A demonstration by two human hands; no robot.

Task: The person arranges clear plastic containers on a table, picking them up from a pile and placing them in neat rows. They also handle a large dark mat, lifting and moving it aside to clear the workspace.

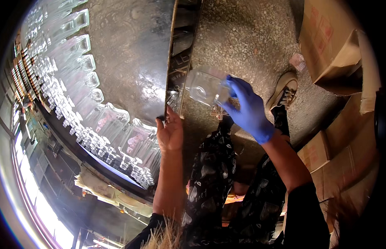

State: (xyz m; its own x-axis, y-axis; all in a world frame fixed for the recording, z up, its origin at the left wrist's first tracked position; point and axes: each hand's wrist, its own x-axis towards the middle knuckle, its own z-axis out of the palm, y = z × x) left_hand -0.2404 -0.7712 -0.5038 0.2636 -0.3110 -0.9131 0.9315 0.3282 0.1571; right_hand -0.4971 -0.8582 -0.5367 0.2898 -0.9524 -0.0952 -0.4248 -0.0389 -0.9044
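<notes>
My right hand (247,110), in a blue glove, grips a clear glass bottle (204,87) by its neck end and holds it over the speckled floor, just right of the table's edge. My bare left hand (170,132) rests with its fingers on the edge of the shiny metal table (130,54), holding nothing. Rows of clear glass bottles (97,120) stand along the table's left side, close to my left hand.
Brown cardboard boxes (338,50) stand on the speckled floor (251,37) at the right. My patterned trousers and a beige shoe (284,89) show below the bottle. A shelf under the table's edge (182,41) holds dark items.
</notes>
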